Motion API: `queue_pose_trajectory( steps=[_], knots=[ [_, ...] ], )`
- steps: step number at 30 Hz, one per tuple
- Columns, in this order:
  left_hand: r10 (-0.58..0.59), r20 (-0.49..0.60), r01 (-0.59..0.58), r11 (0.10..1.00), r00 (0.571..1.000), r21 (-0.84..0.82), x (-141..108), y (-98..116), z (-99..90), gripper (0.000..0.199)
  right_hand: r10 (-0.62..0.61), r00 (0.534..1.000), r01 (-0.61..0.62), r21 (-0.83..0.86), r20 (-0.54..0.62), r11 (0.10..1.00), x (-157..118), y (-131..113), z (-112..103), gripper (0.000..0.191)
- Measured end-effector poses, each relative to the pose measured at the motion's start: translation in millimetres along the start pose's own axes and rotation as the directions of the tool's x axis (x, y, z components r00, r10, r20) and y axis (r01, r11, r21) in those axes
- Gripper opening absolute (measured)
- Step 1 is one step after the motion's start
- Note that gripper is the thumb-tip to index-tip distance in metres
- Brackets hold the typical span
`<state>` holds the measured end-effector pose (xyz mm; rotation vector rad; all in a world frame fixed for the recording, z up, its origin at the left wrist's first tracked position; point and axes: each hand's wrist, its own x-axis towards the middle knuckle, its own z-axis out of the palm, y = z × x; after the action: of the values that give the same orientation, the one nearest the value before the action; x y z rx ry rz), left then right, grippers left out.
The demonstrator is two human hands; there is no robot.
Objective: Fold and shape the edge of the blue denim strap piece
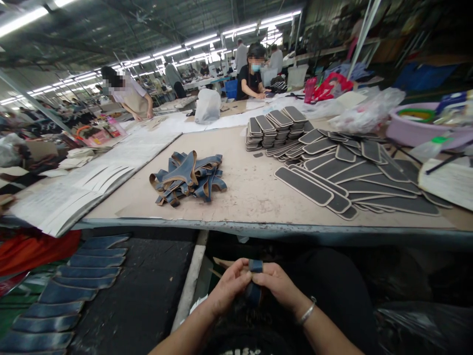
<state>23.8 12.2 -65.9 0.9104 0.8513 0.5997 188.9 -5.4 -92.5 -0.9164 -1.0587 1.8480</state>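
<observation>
Between my two hands, over my lap, is a blue leather strip [255, 266] bent into a curve. My left hand [235, 277] grips it from the left, thumb and fingers pressed together. From the other side my right hand [274, 281] pinches the same strip, its thumb close to the left thumb. A silvery bracelet circles the right wrist. Tan pointed ends stick out behind the left fingers; what they belong to is hidden. Ahead on the table lies a heap of blue leather pieces [188, 175] with tan undersides.
Dark grey pads with pale edges are stacked [275, 129] and spread [354, 172] at the table's right. A black board [144, 281] at lower left bears a row of blue leather strips [70, 296]. Two co-workers stand across the tables. A purple basin [414, 125] is far right.
</observation>
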Motion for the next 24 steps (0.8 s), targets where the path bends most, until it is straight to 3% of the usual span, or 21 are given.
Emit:
queue_pose_trajectory(
  steps=[4, 8, 10, 13, 15, 18, 21, 24],
  knots=[
    [-0.004, 0.260, -0.045, 0.982, 0.966, 0.184, -4, 3, -13.0, 0.058, -0.042, 0.991, 0.056, 0.107, -0.129, 0.993, -1, -2, -3, 0.027],
    [-0.101, 0.176, -0.022, 0.809, 0.979, 0.588, -5, -10, -26.8, 0.029, -0.091, 0.932, 0.094, -0.008, -0.351, 0.996, 4, 0, -10, 0.045],
    [-0.114, 0.142, -0.002, 0.774, 0.983, 0.633, -7, -9, -31.8, 0.027, -0.045, 0.957, 0.035, -0.041, -0.287, 0.999, 5, -2, -11, 0.055],
    [-0.155, 0.138, 0.085, 0.907, 0.978, 0.412, -12, 14, -38.1, 0.028, 0.018, 1.000, -0.019, -0.015, -0.011, 1.000, 2, -9, -11, 0.061],
    [-0.146, 0.067, 0.133, 0.976, 0.987, 0.170, -12, 39, -40.7, 0.028, -0.005, 0.988, 0.010, -0.034, 0.157, 0.999, -3, -15, -10, 0.057],
    [-0.065, -0.096, 0.052, 0.989, 0.993, -0.137, -3, 72, -38.9, 0.026, 0.041, 0.939, -0.012, -0.087, 0.342, 0.996, -10, -15, -7, 0.045],
    [-0.047, -0.070, 0.014, 0.907, 0.996, -0.421, 15, 76, -30.6, 0.039, 0.072, 0.956, -0.112, 0.129, 0.283, 0.985, -11, -7, 1, 0.037],
    [-0.034, 0.065, 0.063, 0.849, 0.997, -0.524, 29, 36, -18.4, 0.053, 0.070, 0.992, -0.116, 0.524, 0.106, 0.844, -7, -3, 7, 0.038]
  ],
)
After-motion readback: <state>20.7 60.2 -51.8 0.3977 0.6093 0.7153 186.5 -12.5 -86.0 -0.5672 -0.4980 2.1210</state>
